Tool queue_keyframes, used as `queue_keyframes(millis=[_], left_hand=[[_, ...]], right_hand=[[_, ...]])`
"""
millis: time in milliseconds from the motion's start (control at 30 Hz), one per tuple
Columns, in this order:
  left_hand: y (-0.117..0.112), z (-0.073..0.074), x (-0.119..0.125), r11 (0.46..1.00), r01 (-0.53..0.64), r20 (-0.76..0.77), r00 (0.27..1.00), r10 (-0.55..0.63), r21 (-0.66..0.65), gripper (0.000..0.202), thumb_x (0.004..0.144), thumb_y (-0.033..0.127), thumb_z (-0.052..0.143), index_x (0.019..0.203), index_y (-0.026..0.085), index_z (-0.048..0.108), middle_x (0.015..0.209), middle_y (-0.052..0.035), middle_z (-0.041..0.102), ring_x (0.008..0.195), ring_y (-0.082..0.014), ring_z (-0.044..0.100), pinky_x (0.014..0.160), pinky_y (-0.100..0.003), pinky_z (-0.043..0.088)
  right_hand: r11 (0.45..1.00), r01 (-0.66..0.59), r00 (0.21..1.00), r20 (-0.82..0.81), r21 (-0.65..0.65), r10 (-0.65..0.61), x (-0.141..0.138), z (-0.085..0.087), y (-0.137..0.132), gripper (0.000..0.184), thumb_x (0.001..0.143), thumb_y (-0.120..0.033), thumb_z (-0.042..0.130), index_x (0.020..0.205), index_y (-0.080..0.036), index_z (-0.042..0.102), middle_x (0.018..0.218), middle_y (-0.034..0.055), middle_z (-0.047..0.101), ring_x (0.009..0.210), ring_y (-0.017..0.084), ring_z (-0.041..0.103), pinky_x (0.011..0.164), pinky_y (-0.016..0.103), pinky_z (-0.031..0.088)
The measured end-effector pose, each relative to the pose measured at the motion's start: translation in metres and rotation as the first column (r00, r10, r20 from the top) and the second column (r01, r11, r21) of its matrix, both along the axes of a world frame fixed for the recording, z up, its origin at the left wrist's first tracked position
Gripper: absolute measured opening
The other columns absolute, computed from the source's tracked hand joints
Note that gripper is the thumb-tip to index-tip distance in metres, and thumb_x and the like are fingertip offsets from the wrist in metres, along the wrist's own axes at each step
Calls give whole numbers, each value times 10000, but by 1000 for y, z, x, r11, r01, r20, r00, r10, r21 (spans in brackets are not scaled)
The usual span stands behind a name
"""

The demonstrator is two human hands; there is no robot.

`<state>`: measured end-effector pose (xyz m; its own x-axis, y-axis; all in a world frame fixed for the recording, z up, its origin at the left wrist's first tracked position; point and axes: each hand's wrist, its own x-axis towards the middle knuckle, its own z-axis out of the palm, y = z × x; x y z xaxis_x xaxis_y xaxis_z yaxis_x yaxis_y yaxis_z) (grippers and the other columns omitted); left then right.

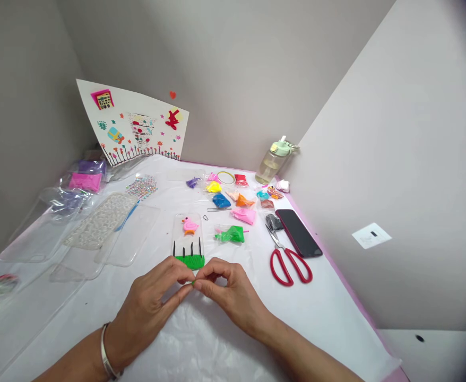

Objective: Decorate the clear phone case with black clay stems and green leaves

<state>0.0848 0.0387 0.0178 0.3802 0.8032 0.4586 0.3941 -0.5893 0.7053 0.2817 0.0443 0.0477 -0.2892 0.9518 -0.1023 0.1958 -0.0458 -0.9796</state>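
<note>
A small bit of green clay (193, 283) shows between the fingertips of both hands. My left hand (147, 300), with a silver bangle at the wrist, pinches it from one side, and my right hand (236, 300) pinches it from the other. Just beyond the fingers lies a clear phone case (179, 228). On it are a pink clay duck (190, 226), several upright black strips (192, 249) and a textured green clay band (191, 261) along the near end. To the right of the case sits a wrapped packet of green clay (232, 234).
Red-handled scissors (283, 260) and a dark phone (299, 233) lie at right. Behind the case are several clay packets, including a blue one (221, 200), and a water bottle (273, 162). Clear cases (131, 239) and a gem sheet (142, 187) lie left; a decorated drawing (137, 124) leans on the wall.
</note>
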Motion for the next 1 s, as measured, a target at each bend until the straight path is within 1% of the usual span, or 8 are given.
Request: queue_keyframes(millis=[67, 200, 267, 433, 567, 700, 867, 1000], left_hand=[[0, 0, 0, 1000, 8, -3, 1000, -8, 0, 105, 970, 151, 568, 1004, 244, 602, 904, 3, 625, 835, -149, 628, 724, -243, 504], [1, -1, 1, 1000, 28, -17, 999, -28, 9, 112, 973, 127, 557, 984, 233, 589, 885, 2, 604, 815, -146, 611, 706, -242, 491], [1, -1, 1, 999, 30, -19, 999, -29, 19, 115, 976, 124, 556, 998, 234, 581, 894, 2, 599, 825, -144, 606, 711, -242, 485], [1, -3, 0, 999, 35, -21, 999, -35, -4, 127, 979, 138, 569, 1044, 248, 564, 937, 3, 595, 869, -145, 601, 749, -250, 482], [2, -3, 0, 999, 34, -6, 999, -34, 23, 147, 976, 119, 559, 1054, 242, 574, 938, 3, 598, 866, -142, 603, 739, -243, 484], [2, -1, 0, 1000, 17, 7, 1000, -17, 17, 155, 970, 106, 561, 1042, 241, 587, 934, 4, 605, 869, -140, 603, 755, -241, 488], [3, 0, 0, 999, 43, 17, 999, -44, 27, 186, 969, 102, 571, 1092, 239, 602, 975, -3, 616, 906, -135, 607, 786, -225, 493], [2, 0, -1, 998, 44, 13, 999, -45, 42, 162, 966, 85, 571, 1036, 222, 621, 952, 1, 607, 881, -117, 608, 769, -194, 486]], right_hand=[[1000, 2, 1000, 5, 4, -2, 0, 0, 0, 83, 830, -221, 709, 753, -220, 742, 766, -13, 634, 758, 154, 561, 708, 270, 415], [1000, 0, 1000, 0, -2, 0, -1, -1, -1, 53, 826, -221, 719, 783, -217, 749, 789, -12, 655, 769, 152, 561, 729, 270, 419], [1000, -2, 1000, -2, -5, 2, -1, -1, -2, 55, 826, -221, 718, 778, -214, 745, 789, -11, 658, 769, 152, 559, 725, 270, 417], [1000, 6, 1000, 10, -8, -6, -2, -1, -2, 84, 827, -203, 706, 752, -216, 740, 773, -16, 641, 764, 150, 557, 704, 265, 409], [1000, 10, 999, -52, -29, -12, -1, -2, 0, 41, 807, -249, 746, 785, -222, 768, 771, -17, 642, 753, 145, 550, 715, 266, 414], [999, -2, 998, -58, -35, 0, 0, -3, 2, 74, 815, -278, 738, 806, -217, 779, 753, -20, 632, 727, 136, 545, 699, 262, 416], [1000, -3, 1000, -29, -9, 2, 2, -1, 3, 71, 828, -239, 706, 800, -209, 765, 755, -18, 634, 734, 138, 544, 695, 261, 417], [1000, -8, 1000, -10, 1, 8, 1, 0, 2, 58, 816, -203, 705, 786, -206, 754, 762, -16, 642, 746, 141, 552, 703, 261, 418]])
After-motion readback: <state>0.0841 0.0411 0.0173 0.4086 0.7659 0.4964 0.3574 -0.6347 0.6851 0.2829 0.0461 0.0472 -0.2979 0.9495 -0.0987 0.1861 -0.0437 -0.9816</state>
